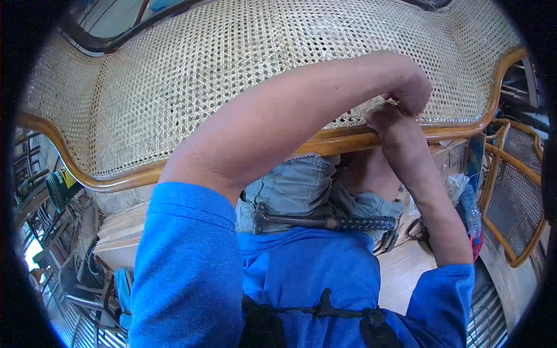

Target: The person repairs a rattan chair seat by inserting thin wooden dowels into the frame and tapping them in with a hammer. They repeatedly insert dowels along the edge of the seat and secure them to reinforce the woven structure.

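Note:
A woven cane panel [174,104] in a curved, varnished wooden frame [325,142] spreads before me. My left arm reaches across it to the right. My left hand [413,93] is bent downward, fingers curled in, just above the panel's near edge. Right below it, my right hand [390,120] comes up over the frame's front rail, its fingers closed and almost meeting the left ones. Whatever the fingertips pinch is too small and hidden to make out. Across my lap lies a hammer [301,221] with a dark head and a textured grip; neither hand touches it.
At the right stands another wooden-framed piece with cane mesh [513,174], beside a clear plastic bottle [473,216]. Stacked furniture frames and a green and yellow package [62,184] are at the left. Wooden boards [125,229] lie beneath the panel.

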A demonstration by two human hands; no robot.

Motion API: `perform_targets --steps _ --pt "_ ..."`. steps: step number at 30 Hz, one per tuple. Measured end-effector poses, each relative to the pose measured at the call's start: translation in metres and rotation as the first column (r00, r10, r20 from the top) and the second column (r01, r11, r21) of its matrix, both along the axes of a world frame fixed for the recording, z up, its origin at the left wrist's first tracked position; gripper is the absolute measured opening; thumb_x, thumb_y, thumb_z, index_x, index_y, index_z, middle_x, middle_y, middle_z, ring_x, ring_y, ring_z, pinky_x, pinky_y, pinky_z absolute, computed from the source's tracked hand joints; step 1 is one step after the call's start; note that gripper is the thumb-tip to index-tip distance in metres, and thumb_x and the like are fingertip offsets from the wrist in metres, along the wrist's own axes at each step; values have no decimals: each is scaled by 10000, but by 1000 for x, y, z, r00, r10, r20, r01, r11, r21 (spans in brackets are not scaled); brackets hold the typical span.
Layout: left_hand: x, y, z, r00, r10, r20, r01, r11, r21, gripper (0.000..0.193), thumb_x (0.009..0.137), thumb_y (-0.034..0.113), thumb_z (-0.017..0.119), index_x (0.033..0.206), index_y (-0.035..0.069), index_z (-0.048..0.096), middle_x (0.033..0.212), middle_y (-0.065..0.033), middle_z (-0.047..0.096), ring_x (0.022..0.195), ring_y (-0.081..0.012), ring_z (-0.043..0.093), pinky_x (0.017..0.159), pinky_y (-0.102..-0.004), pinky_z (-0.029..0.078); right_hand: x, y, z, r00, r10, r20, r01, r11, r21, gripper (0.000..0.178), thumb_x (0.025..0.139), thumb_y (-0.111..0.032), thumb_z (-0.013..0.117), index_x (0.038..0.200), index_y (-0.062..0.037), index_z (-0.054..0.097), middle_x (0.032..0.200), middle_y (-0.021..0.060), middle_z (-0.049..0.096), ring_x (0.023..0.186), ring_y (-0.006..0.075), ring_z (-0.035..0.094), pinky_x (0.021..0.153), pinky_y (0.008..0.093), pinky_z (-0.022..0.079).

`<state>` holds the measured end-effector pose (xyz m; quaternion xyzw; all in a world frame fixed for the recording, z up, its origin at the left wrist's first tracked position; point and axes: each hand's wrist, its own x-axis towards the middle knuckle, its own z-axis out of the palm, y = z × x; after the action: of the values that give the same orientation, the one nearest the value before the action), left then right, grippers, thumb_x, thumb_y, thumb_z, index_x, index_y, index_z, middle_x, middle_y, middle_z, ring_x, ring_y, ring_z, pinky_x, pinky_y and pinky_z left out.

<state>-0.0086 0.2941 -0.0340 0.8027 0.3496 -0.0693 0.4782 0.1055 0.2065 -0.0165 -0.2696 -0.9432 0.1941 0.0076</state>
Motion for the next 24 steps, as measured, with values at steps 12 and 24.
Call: perform_targets --steps 12,24 --pt "-3 -7 0 998 44 42 -43 999 -27 200 706 234 701 827 81 656 600 -1 542 534 -121 489 456 -307 398 10 -133 21 975 117 189 23 794 -607 426 764 -320 645 1058 -28 545 982 198 567 925 358 567 750 448 471" --pt "-14 -3 -16 979 164 121 -113 932 -343 208 719 229 743 861 96 672 671 48 585 570 -62 474 473 -248 367 88 -70 81 829 -518 212 513 551 -659 235 888 -253 491 936 -27 536 691 151 547 652 329 559 640 402 458"
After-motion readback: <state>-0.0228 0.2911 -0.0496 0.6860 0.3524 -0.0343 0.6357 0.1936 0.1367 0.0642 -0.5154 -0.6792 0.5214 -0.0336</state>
